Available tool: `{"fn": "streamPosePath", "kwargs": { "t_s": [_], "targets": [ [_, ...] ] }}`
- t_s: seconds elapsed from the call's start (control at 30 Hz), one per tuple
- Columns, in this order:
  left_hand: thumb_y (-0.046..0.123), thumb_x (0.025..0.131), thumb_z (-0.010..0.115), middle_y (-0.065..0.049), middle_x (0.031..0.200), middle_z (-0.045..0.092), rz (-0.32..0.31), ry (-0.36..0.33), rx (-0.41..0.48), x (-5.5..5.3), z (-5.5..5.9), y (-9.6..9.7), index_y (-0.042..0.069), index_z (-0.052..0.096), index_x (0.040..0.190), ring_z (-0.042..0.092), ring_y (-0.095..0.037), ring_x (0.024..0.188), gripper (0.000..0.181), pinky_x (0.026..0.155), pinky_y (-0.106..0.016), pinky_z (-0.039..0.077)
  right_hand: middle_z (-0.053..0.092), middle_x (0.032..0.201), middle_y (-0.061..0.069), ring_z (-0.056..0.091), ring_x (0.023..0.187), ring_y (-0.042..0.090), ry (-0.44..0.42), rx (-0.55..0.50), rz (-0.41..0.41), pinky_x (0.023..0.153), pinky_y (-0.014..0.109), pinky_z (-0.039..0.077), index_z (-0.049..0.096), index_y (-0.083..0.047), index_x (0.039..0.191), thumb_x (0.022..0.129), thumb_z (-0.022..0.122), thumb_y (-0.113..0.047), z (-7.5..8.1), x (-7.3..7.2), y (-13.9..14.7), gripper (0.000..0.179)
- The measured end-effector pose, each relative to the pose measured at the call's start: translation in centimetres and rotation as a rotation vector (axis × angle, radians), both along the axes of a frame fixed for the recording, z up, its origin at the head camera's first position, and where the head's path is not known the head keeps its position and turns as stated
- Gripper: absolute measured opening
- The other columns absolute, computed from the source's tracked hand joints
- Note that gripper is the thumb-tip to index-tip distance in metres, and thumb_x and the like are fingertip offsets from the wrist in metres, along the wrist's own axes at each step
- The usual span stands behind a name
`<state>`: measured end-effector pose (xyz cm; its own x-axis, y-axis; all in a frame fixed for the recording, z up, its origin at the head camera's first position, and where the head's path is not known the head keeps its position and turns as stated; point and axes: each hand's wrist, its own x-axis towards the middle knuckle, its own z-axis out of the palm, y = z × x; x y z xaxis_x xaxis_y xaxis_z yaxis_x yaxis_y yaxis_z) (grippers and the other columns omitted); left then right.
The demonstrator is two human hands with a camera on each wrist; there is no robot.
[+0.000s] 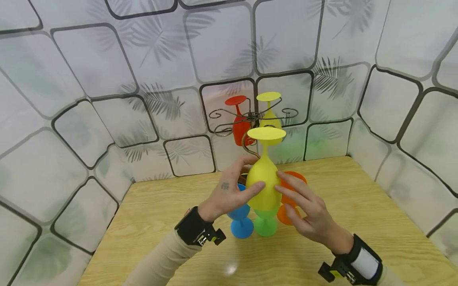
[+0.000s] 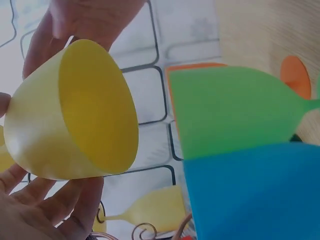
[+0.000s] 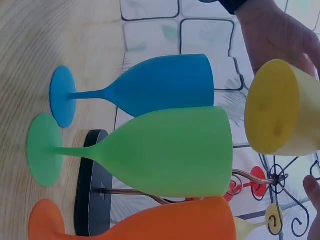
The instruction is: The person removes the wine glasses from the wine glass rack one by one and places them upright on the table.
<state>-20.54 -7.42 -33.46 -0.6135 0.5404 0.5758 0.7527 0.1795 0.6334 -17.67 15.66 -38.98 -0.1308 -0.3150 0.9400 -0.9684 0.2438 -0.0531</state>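
A yellow wine glass (image 1: 264, 180) is held upside down, its foot up and its bowl facing down, over the upright green wine glass (image 1: 265, 224). My left hand (image 1: 227, 194) grips the bowl from the left, thumb across its near side. From the right, my right hand (image 1: 309, 210) touches the bowl with extended fingertips, its thumb apart below. The left wrist view looks into the hollow yellow bowl. Beside the green glass stand a blue wine glass (image 3: 165, 85) on the left and an orange wine glass (image 1: 286, 214) on the right.
Behind the hands rises a curled metal glass rack (image 1: 253, 116) on a black base (image 3: 92, 200). A red wine glass (image 1: 241, 127) and another yellow one (image 1: 269, 115) hang from it upside down. Patterned walls enclose the back and sides of the wooden table (image 1: 161, 222).
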Motion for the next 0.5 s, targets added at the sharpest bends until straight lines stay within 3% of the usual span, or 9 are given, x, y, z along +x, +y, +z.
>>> {"fn": "streamPosePath", "kwargs": {
  "t_s": [0.13, 0.23, 0.37, 0.5],
  "targets": [
    [0.033, 0.100, 0.064, -0.013, 0.124, 0.067, -0.014, 0.013, -0.005, 0.2, 0.2, 0.4, 0.006, 0.048, 0.141, 0.073, -0.023, 0.101, 0.051, 0.073, -0.033, 0.062, 0.056, 0.138, 0.034, 0.051, 0.139, 0.027, 0.064, 0.033, -0.021, 0.112, 0.022, 0.042, 0.066, 0.013, 0.121, 0.104, 0.039, -0.002, 0.5, 0.2, 0.3, 0.036],
    [0.044, 0.102, 0.058, -0.014, 0.119, 0.068, -0.032, -0.004, 0.001, 0.4, 0.4, 0.6, 0.006, 0.050, 0.141, 0.074, -0.021, 0.094, 0.056, 0.070, -0.031, 0.062, 0.054, 0.142, 0.032, 0.047, 0.143, 0.029, 0.126, 0.094, -0.090, 0.119, 0.030, 0.038, 0.065, 0.009, 0.126, 0.104, 0.035, 0.001, 0.8, 0.3, 0.8, 0.038],
    [0.050, 0.102, 0.054, -0.014, 0.113, 0.071, -0.048, -0.044, 0.011, 0.6, 0.7, 0.8, 0.005, 0.051, 0.143, 0.073, -0.016, 0.083, 0.061, 0.067, -0.030, 0.061, 0.055, 0.143, 0.028, 0.044, 0.146, 0.030, 0.220, 0.165, -0.212, 0.122, 0.037, 0.033, 0.063, 0.002, 0.131, 0.106, 0.040, -0.004, 1.2, 0.4, 1.1, 0.034],
    [0.050, 0.102, 0.053, -0.015, 0.110, 0.073, -0.071, -0.075, 0.023, 0.8, 1.0, 1.1, 0.004, 0.053, 0.142, 0.071, -0.010, 0.078, 0.061, 0.066, -0.029, 0.061, 0.055, 0.146, 0.024, 0.043, 0.147, 0.031, 0.293, 0.185, -0.267, 0.123, 0.044, 0.031, 0.060, -0.003, 0.135, 0.108, 0.049, -0.013, 1.7, 0.7, 1.1, 0.031]
  ]
}}
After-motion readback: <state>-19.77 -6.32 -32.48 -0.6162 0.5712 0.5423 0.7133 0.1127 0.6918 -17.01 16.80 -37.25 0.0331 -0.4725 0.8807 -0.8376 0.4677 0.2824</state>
